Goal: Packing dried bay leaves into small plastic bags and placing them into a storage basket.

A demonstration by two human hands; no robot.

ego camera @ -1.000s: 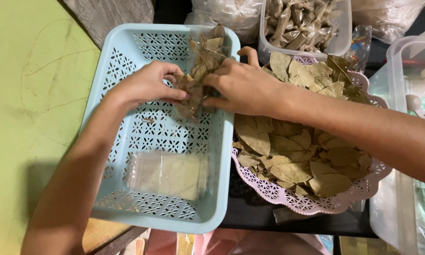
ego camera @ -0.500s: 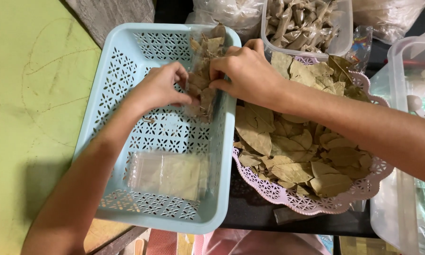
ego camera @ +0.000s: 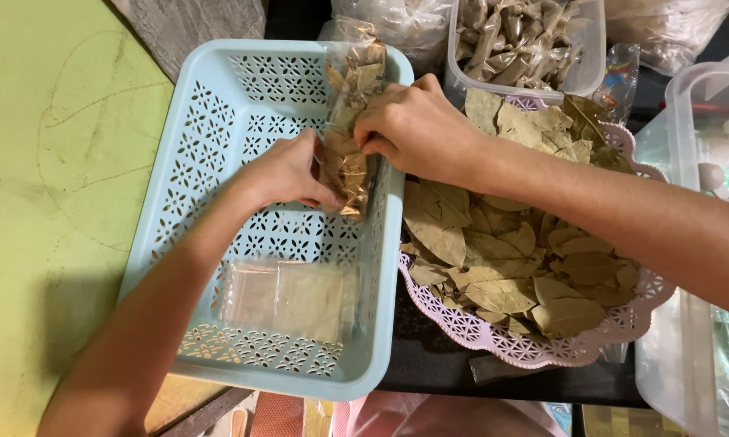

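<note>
Leaf packet (ego camera: 350,121) partly hidden by both hands.

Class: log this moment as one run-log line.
left hand: grips leaf bag | right hand: pinches bag | over blue basket

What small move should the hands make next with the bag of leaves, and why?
Probably close the bag at its top and lay it down in the blue basket. Both the left hand and right hand grip it upright over the basket, already stuffed with leaves; flat bags lie there.
</note>
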